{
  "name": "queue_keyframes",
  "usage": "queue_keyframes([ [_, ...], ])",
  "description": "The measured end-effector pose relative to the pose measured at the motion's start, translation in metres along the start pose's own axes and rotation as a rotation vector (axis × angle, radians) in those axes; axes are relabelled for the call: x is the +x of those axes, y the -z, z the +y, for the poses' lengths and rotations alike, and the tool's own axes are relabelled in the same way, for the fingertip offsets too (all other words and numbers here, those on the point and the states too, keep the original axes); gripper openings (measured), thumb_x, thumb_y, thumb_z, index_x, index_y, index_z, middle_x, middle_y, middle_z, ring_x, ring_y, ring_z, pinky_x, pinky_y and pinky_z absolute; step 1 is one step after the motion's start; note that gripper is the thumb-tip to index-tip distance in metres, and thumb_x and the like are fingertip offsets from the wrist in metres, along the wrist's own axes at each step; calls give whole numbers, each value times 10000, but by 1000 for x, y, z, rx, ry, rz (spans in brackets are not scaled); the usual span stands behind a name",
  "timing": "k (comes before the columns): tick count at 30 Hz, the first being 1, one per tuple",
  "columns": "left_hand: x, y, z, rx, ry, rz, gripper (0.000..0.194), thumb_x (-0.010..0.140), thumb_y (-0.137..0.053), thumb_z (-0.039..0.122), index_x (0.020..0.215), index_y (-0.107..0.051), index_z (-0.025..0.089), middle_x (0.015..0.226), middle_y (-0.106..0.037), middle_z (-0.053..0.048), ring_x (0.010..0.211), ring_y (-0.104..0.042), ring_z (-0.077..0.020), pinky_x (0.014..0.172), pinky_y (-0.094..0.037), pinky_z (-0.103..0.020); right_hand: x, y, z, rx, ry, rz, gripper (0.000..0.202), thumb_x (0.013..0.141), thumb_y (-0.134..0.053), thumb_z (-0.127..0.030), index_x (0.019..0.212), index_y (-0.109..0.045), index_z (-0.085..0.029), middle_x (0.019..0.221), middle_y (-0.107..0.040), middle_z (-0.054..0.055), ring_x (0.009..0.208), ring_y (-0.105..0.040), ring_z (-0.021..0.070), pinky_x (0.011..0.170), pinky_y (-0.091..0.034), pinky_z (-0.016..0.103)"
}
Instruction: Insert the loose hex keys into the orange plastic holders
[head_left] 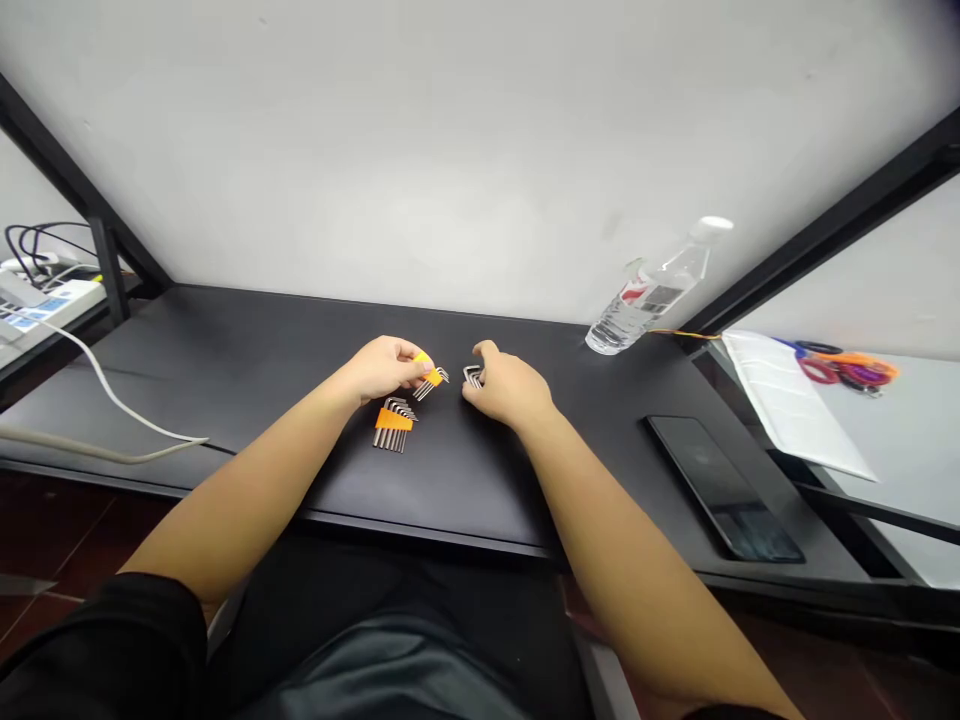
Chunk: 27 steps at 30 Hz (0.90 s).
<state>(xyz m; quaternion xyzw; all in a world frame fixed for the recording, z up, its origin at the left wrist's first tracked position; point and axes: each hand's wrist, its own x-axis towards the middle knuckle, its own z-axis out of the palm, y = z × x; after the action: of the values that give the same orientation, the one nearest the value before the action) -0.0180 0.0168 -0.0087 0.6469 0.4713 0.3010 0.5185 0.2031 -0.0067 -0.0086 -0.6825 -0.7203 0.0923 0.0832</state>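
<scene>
My left hand pinches an orange holder with several silver hex keys, a little above the black table. Just below it, a second orange holder full of hex keys lies flat on the table, long ends toward me. To the right, my right hand is closed around more bent hex keys; their short bent ends show at the fingertips, while the rest is hidden under the hand.
A clear water bottle stands at the back right of the black table. A phone lies at the right. A pale cable crosses the left side. Beyond the right edge are a white pad and coloured bands.
</scene>
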Motion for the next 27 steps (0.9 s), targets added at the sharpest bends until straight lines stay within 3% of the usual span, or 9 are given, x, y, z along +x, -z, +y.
queue_keyframes([
  [9,2,-1,-3,-32,-17,-27,299,774,-779,411,909,-770,144,916,-779,-121,745,-684,-171,747,-535,-321,1,-1,9,142,129,-55,562,763,-674,-221,1312,-553,-220,1172,-710,100,950,-646,250,663,-436,319],
  [14,1,-1,-2,-23,-30,-50,300,778,-776,425,890,-774,146,878,-771,-109,739,-677,-169,749,-539,-317,-1,7,7,279,272,93,277,942,-546,-328,1170,-646,-207,1139,-720,92,967,-641,237,782,-464,343],
  [18,-1,-1,1,-33,-67,-75,308,791,-763,432,905,-776,147,868,-765,-93,745,-670,-158,773,-543,-310,-5,13,2,398,473,34,295,1023,-440,-385,1067,-682,-222,1128,-729,73,1001,-633,220,844,-455,329],
  [22,-2,-3,4,-50,-112,-74,301,808,-749,416,933,-770,143,904,-768,-97,784,-679,-165,811,-547,-323,-8,10,-3,385,437,-27,280,1010,-463,-400,919,-652,-216,961,-726,57,840,-612,198,727,-423,309],
  [27,-2,-5,5,-78,-125,-65,291,808,-755,394,946,-768,138,933,-774,-104,787,-690,-166,838,-549,-334,-6,10,0,440,375,16,298,1014,-413,-413,829,-544,-220,845,-675,41,742,-569,182,671,-398,302],
])
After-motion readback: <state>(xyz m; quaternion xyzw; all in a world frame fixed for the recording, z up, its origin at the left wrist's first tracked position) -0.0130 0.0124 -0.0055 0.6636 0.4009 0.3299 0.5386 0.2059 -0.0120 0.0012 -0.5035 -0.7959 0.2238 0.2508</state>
